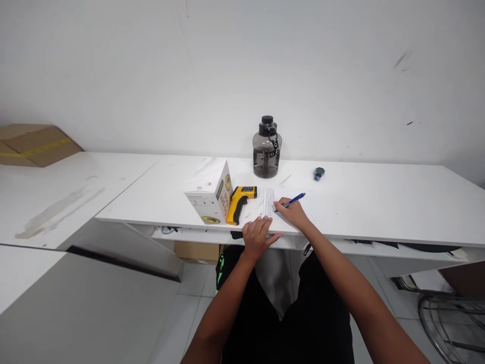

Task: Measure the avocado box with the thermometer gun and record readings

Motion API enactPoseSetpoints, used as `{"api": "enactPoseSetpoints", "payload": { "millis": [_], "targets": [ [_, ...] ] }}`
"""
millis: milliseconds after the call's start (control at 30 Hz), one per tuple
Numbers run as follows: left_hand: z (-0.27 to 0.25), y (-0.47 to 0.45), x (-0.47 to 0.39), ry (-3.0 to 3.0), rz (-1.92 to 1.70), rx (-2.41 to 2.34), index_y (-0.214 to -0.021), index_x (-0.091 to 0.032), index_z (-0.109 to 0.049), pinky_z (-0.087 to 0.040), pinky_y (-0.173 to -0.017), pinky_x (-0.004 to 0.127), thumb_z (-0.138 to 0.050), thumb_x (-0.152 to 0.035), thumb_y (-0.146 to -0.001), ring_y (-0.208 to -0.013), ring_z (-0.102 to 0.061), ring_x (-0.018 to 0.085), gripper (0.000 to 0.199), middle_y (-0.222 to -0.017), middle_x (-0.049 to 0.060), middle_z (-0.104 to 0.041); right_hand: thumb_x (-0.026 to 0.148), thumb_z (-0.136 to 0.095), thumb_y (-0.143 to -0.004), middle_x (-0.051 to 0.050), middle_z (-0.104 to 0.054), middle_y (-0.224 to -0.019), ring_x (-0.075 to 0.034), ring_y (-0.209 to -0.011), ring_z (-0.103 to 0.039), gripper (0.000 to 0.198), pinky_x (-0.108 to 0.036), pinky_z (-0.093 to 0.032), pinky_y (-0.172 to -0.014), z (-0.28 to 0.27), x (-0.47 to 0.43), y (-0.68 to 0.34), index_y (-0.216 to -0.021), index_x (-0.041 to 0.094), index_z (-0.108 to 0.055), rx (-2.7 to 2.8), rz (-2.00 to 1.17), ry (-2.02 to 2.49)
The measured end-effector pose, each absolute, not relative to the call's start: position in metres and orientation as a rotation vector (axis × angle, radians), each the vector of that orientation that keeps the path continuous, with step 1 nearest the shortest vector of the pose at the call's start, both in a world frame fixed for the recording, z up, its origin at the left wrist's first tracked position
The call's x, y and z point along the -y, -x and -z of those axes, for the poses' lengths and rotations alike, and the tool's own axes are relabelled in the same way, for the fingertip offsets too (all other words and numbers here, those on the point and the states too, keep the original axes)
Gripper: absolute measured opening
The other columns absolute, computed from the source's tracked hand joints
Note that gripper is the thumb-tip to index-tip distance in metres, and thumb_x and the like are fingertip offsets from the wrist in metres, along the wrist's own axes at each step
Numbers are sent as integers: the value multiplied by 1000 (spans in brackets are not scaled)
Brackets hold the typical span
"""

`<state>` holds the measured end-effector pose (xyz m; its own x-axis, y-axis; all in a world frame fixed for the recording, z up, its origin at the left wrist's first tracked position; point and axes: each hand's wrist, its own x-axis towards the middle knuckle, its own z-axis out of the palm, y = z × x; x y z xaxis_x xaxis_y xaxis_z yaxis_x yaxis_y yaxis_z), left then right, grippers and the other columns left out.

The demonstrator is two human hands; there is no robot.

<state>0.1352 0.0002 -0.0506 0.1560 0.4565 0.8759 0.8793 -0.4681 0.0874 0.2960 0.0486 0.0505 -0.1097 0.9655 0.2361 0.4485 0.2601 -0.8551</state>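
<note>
A blue pen (294,200) is gripped in my right hand (292,211), its lower end at the right edge of a small sheet of paper (269,198) with lines of writing. My left hand (257,234) rests with fingers spread at the front edge of the table, fingertips at the paper's lower end. Left of the paper, a yellow and black infrared thermometer gun (241,202) leans close against a white box (209,194) with avocado pictures. The words on the paper are too small to read.
Behind the paper stands a grey translucent water jug (267,151) with a black lid, near the wall. A dark blue wristwatch (319,173) lies to its right on the white table (379,202). At far left sits a cardboard box (38,144); a metal-framed chair (450,323) is at lower right.
</note>
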Motion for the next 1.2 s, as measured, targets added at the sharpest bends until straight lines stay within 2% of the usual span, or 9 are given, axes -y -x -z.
{"api": "enactPoseSetpoints", "payload": {
  "millis": [300, 533, 933, 1033, 1200],
  "targets": [
    [39, -135, 1, 1939, 1266, 1194, -109, -27, -72, -36, -92, 39, -66, -63, -76, -95, -67, 24, 49, -102, 4, -75, 45, -55, -79, 1, -58, -58, -16, -61, -51, 32, -29, -41, -63, -54, -48, -296, -57, 22, -55, 1688, -854, 1300],
    [41, -136, 0, 1937, 1239, 1224, -106, -26, -73, -36, -91, 39, -63, -66, -76, -93, -67, 24, 50, -100, 5, -76, 47, -52, -81, -1, -59, -58, -18, -62, -53, 35, -31, -41, -64, -53, -48, -298, -57, 22, -55, 1629, -734, 1330],
    [30, -135, 3, 1977, 1277, 1169, -114, -25, -67, -35, -89, 40, -69, -59, -76, -92, -68, 25, 51, -102, 6, -75, 53, -52, -85, 0, -63, -63, -18, -66, -58, 39, -30, -43, -68, -49, -50, -296, -61, 22, -57, 1598, -724, 1294],
    [27, -135, 4, 1979, 1260, 1158, -115, -24, -66, -35, -89, 40, -70, -58, -75, -92, -67, 25, 52, -102, 6, -75, 58, -48, -88, 0, -66, -67, -20, -70, -61, 44, -31, -45, -70, -50, -48, -296, -67, 22, -63, 1551, -744, 1319],
    [29, -135, 6, 2020, 1300, 1186, -116, -25, -66, -36, -89, 40, -71, -56, -75, -95, -67, 26, 52, -103, 7, -74, 59, -45, -90, -2, -73, -87, -22, -83, -65, 44, -34, -48, -77, -54, -44, -297, -88, 23, -70, 1452, -741, 1373]
  ]
}}
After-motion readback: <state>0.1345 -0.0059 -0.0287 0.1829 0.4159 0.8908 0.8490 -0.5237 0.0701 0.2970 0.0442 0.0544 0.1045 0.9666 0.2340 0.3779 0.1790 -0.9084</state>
